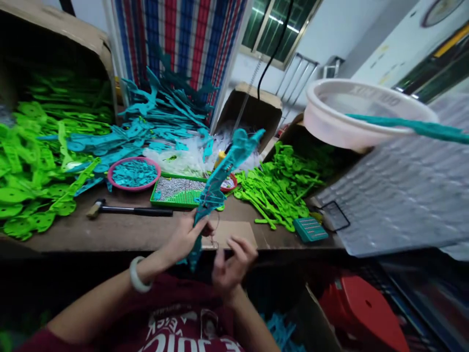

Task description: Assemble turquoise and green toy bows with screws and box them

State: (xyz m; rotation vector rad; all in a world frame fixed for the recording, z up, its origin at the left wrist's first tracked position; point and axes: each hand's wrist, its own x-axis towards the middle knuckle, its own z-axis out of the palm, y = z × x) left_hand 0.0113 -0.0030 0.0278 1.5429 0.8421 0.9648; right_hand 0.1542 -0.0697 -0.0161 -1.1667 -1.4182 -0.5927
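Observation:
My left hand (188,234) is closed around the lower part of a long teal plastic piece (220,176). The piece is held tilted above the front edge of the bench, its wider end pointing up and away. Close by on the right is my right hand (234,266), its fingers bent and the thumb apart from them; nothing plainly shows between them. A thin wire-like bit (213,240) appears between the two hands, too small to make out. Beneath them lies a flat piece of cardboard (240,232) on the bench (124,232).
A hammer (135,210) lies left of my hands. Behind it stand a pink bowl (158,178) of teal bits and a green tray (183,197) of small metal parts. Green pieces (274,186) are heaped right. A white tub (337,129) juts in, upper right.

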